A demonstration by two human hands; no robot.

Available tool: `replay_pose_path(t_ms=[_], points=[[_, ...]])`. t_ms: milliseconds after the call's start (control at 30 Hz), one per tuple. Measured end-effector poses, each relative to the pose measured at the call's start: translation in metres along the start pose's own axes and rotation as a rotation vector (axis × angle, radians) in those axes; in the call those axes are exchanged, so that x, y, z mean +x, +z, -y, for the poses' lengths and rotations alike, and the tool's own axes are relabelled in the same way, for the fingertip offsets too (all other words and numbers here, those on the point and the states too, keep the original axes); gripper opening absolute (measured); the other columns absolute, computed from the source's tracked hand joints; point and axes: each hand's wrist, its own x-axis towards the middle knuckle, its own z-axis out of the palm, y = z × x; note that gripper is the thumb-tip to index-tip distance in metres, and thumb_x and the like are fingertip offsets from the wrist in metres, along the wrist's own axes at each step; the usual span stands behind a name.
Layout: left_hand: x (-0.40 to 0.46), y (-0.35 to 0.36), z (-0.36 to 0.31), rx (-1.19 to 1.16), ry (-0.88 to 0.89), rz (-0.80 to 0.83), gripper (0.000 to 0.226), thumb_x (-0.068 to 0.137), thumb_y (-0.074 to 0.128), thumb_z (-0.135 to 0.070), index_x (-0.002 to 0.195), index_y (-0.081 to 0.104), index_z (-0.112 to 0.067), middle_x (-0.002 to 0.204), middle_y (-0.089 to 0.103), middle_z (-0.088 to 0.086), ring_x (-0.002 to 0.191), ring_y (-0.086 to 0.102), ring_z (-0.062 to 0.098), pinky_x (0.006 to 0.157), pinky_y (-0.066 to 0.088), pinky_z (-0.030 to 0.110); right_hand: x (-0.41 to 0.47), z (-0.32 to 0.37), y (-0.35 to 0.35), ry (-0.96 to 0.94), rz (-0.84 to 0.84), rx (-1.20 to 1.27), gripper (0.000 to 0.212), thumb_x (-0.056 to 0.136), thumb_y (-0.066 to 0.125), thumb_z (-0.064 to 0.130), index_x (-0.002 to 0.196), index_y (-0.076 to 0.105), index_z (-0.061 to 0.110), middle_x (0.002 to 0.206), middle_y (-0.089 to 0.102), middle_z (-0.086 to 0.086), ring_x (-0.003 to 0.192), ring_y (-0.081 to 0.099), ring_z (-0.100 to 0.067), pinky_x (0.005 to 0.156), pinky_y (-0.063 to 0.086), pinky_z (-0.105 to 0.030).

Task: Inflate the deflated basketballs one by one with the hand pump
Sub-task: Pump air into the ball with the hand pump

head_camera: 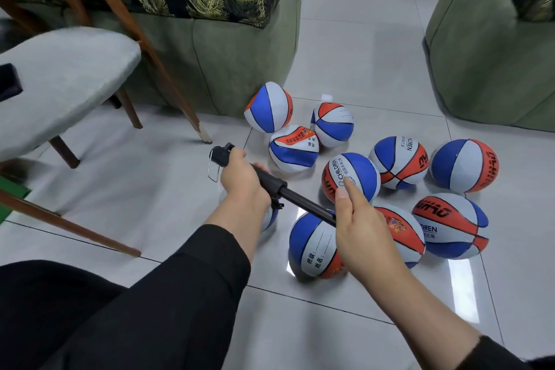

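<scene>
Glossy grey floor tiles [375,48] run out ahead of my hands, with the red, white and blue basketballs [348,177] scattered just beyond and to the right of them. My left hand [240,180] is curled round the black hand pump [279,186] near its handle end, and my right hand [360,228] grips the thin shaft end, thumb straight. Green sofas [228,63] stand beyond the balls, a grey chair [60,75] off to my left hand's side.
</scene>
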Motion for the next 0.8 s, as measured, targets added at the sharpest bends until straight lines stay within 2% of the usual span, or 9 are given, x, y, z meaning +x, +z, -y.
replay_pose_path(t_ms=[100,200,267,333,433,533,700,800], points=[[-0.015,0.004,0.018,0.014,-0.002,0.014,0.01,0.093,0.06,-0.03,0.095,0.058,-0.021,0.052,0.056,-0.004,0.045,0.054,0.012,0.062,0.05,0.029,0.004,0.004,0.003,-0.003,-0.003,-0.004,0.054,0.11,0.026,0.042,0.161,0.026,0.027,0.162,0.038,-0.004,0.145,0.037,-0.026,0.11,0.035,-0.034],[-0.029,0.011,0.033,0.022,0.021,0.035,0.015,0.092,0.059,-0.031,0.099,0.059,-0.018,0.054,0.058,-0.002,0.047,0.054,0.015,0.064,0.05,0.031,0.009,0.011,0.004,-0.024,-0.025,0.051,0.047,0.11,0.028,0.037,0.152,0.04,0.02,0.151,0.05,-0.008,0.135,0.046,-0.023,0.099,0.037,-0.026],[-0.035,0.013,0.04,0.015,0.034,0.045,0.016,0.092,0.059,-0.029,0.102,0.06,-0.017,0.053,0.059,-0.001,0.049,0.056,0.017,0.064,0.051,0.032,0.011,0.014,0.007,-0.054,-0.041,0.065,0.046,0.111,0.028,0.035,0.152,0.042,0.019,0.143,0.057,-0.009,0.127,0.05,-0.023,0.089,0.036,-0.022],[-0.036,0.01,0.044,0.016,0.04,0.042,0.015,0.093,0.059,-0.028,0.102,0.06,-0.016,0.052,0.059,-0.001,0.048,0.057,0.017,0.067,0.053,0.033,0.012,0.016,0.011,-0.05,-0.006,0.051,0.049,0.111,0.027,0.037,0.158,0.034,0.023,0.141,0.059,-0.011,0.128,0.051,-0.027,0.093,0.039,-0.029],[-0.032,0.007,0.041,0.051,0.023,0.054,0.013,0.094,0.059,-0.029,0.097,0.06,-0.016,0.053,0.06,-0.001,0.045,0.056,0.014,0.068,0.053,0.034,0.011,0.016,0.014,-0.035,0.02,0.074,0.049,0.11,0.027,0.038,0.155,0.036,0.022,0.14,0.058,-0.014,0.128,0.05,-0.031,0.098,0.041,-0.037],[-0.025,0.005,0.033,0.052,0.003,0.054,0.012,0.093,0.06,-0.028,0.098,0.059,-0.017,0.058,0.061,0.001,0.047,0.056,0.016,0.067,0.053,0.034,0.009,0.013,0.008,-0.045,0.019,0.039,0.052,0.11,0.027,0.04,0.159,0.029,0.024,0.144,0.056,-0.013,0.132,0.048,-0.031,0.101,0.04,-0.038],[-0.002,-0.005,0.007,-0.022,-0.026,-0.043,0.009,0.094,0.061,-0.023,0.092,0.054,-0.016,0.065,0.057,0.003,0.049,0.054,0.016,0.049,0.049,0.023,0.008,-0.005,-0.005,-0.009,0.013,-0.039,0.054,0.11,0.025,0.043,0.16,0.027,0.026,0.155,0.047,-0.008,0.14,0.043,-0.028,0.106,0.035,-0.035],[0.0,-0.002,0.005,-0.011,-0.025,-0.038,0.009,0.094,0.06,-0.025,0.092,0.055,-0.017,0.064,0.057,0.001,0.051,0.054,0.015,0.053,0.049,0.026,0.009,-0.008,-0.01,0.006,-0.009,-0.037,0.052,0.11,0.026,0.043,0.159,0.031,0.027,0.151,0.051,-0.009,0.137,0.045,-0.029,0.106,0.036,-0.036]])
